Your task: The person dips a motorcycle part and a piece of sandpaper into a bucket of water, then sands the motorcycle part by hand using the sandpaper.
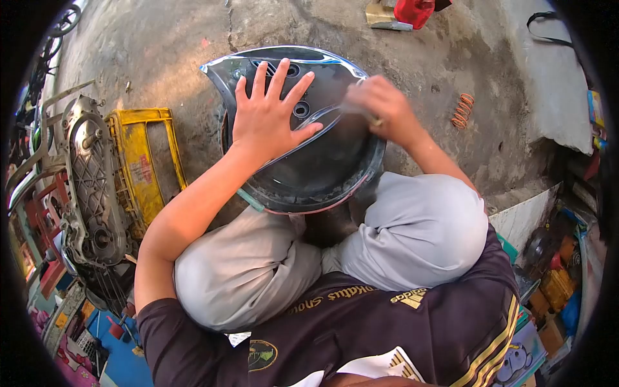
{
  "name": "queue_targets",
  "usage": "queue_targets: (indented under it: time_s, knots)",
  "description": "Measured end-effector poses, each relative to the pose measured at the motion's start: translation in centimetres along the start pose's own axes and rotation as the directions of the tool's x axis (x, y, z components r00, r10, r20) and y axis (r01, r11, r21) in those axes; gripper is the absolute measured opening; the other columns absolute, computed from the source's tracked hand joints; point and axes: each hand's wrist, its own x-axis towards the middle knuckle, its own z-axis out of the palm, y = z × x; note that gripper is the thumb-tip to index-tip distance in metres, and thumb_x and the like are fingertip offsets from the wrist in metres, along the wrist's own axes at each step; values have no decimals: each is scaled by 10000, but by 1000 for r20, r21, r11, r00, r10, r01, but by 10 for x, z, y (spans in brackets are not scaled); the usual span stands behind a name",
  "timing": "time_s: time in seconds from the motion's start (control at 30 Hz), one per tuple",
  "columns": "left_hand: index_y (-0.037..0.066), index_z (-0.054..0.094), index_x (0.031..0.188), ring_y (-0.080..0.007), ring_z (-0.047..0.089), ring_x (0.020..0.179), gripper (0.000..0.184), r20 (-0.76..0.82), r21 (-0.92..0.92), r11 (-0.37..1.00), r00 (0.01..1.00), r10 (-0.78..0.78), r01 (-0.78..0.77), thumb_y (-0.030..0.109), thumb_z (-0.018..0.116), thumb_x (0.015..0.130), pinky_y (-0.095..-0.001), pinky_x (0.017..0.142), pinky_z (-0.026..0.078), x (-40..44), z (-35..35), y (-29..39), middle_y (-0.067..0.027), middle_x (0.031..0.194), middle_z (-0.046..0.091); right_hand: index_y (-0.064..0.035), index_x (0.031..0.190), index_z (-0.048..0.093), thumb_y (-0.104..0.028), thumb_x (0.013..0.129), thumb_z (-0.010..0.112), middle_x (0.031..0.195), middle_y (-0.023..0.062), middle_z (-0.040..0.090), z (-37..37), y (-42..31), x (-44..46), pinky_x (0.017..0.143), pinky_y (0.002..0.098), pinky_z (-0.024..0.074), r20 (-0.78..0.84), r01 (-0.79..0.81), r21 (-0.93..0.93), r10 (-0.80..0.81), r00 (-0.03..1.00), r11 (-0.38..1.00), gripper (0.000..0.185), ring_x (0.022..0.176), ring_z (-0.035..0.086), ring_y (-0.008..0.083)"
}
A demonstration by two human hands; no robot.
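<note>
A black curved panel with glossy edges and round holes (325, 80) lies across a dark round basin (309, 184) in front of my knees. My left hand (267, 116) rests flat on the panel's left part, its fingers spread. At the panel's right end, my right hand (383, 109) is curled with its fingers bent together. Motion blurs its fingertips, and what they hold is too smeared to make out.
On the left stand a yellow crate (145, 164) and a metal engine casing (93, 184). An orange coil spring (462, 111) lies on the concrete floor at the right. A red object (412, 13) is at the top. Assorted parts (554, 290) crowd the lower right.
</note>
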Motion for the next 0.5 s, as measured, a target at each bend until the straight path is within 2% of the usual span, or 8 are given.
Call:
queue_targets:
  time_s: [0.03,0.1,0.17,0.23,0.3,0.37,0.43,0.5]
  knots:
    - [363,459,1699,-455,421,1576,938,0,0,1000,1000,4,-4,777,716,897,-688,1224,310,0,0,0,-149,1758,419,-54,1217,771,23,705,866,1248,111,786,2,-9,-1,937,455,611,59,72,51,-75,995,996,527,1111,711,363]
    - [362,460,1699,-455,420,1577,936,-1,-4,1000,1000,-3,3,774,716,899,-691,1222,311,1,0,0,-148,1758,420,-50,1231,769,17,700,872,1262,119,782,0,5,-3,938,451,611,66,84,46,-87,994,995,545,1118,711,361]
    - [363,462,1694,-479,424,1567,929,-13,-16,1000,1000,8,-8,785,702,902,-714,1210,320,-1,4,0,-160,1751,424,-52,1254,755,44,683,850,1281,120,772,-5,20,-4,970,455,615,-68,-36,-13,35,997,999,587,1140,710,362]
    - [364,464,1689,-502,428,1558,923,-42,-19,1000,999,11,-11,796,689,905,-737,1198,329,0,5,-2,-171,1745,428,-55,1254,756,43,682,847,1274,110,775,2,7,-4,972,452,616,-48,-40,9,40,998,999,587,1138,712,354]
    - [363,462,1690,-500,426,1561,921,-25,-26,1000,1000,15,-16,794,686,908,-740,1202,324,0,4,-2,-173,1749,421,-46,1242,770,22,699,864,1255,106,782,7,-9,-4,944,449,615,61,83,43,-85,995,996,555,1105,712,347]
    - [361,461,1691,-503,421,1564,921,-29,-26,999,999,20,-20,794,686,909,-742,1204,323,2,4,-2,-175,1751,417,-34,1244,766,20,699,866,1252,112,780,-2,8,0,950,454,613,44,108,38,-110,993,993,557,1106,711,346]
    - [360,460,1692,-505,417,1567,922,-20,-38,999,1000,8,-9,793,685,910,-743,1205,321,-2,4,-2,-176,1754,414,-51,1217,741,43,692,846,1211,107,777,-10,15,-1,945,445,621,-63,-53,-36,51,997,998,544,1143,707,332]
    - [360,461,1692,-508,412,1571,926,-30,-28,999,999,15,-15,796,687,906,-742,1207,320,-1,5,-2,-175,1752,417,-56,1211,745,35,708,848,1209,94,782,-1,4,-3,942,441,621,-74,-49,-42,46,996,998,521,1147,709,329]
